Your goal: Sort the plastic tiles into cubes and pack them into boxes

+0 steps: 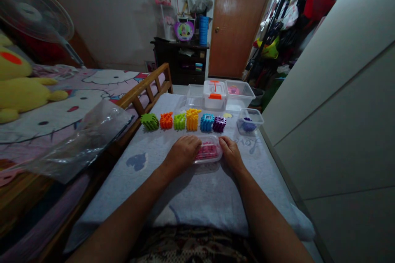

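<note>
A clear plastic container (209,150) with pink pieces inside sits between my hands on the cloth-covered table. My left hand (185,150) grips its left end, fingers curled over the rim. At the right end, my right hand (230,151) holds the corner with its fingers bent around it. Beyond them stands a row of block stacks: dark green (149,121), orange (166,120), light green (179,121), yellow (192,119), blue (207,122) and purple (219,123). To the right is a small clear tub (250,121) with purple-blue pieces inside.
At the table's far end stand a lidded box with orange latches (215,95), an open clear bin (240,93) with something pink inside, and another clear bin (195,96). A wooden bed rail (148,90) and a plastic bag (89,139) border the left; a pale cabinet (333,115) borders the right.
</note>
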Tool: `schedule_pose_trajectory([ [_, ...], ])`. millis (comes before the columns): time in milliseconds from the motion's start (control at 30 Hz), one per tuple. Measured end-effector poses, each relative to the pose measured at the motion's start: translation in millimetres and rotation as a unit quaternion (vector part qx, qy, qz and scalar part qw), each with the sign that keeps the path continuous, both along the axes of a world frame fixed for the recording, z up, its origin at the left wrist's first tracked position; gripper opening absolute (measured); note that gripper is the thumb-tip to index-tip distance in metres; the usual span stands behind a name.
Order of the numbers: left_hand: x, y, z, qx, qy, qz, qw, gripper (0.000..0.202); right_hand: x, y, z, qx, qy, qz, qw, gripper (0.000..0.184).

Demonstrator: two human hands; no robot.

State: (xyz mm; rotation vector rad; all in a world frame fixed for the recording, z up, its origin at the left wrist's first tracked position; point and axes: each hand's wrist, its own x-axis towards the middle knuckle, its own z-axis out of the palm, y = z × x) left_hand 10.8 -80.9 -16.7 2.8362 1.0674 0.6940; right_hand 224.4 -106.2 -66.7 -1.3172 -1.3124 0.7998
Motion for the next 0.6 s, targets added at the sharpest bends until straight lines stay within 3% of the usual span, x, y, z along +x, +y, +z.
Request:
schedule_pose_trajectory([
  [233, 0.2, -1.6, -2.0, -0.003, -0.005, -0.008, 1.000, 0.016, 1.0, -0.4, -4.4, -0.030, 0.025, 0.053, 0.998, 0.033],
  [400, -9.1, -7.7, -1.5, -0.078, -0.124, -0.006, 0.989, 0.025, 1.5, -0.2, -4.6, -0.038, 0.018, 0.047, 0.998, 0.034],
  [500, -19.7, -11.8, -8.8, -0.128, -0.234, 0.095, 0.959, 0.044, 0.9, -0.6, -3.6, -0.038, 0.014, 0.046, 0.998, 0.035],
  [600, -29.5, -13.0, -20.0, -0.197, -0.291, 0.226, 0.909, 0.050, 0.1, -1.9, -2.0, -0.034, 0.003, 0.030, 0.999, 0.036],
])
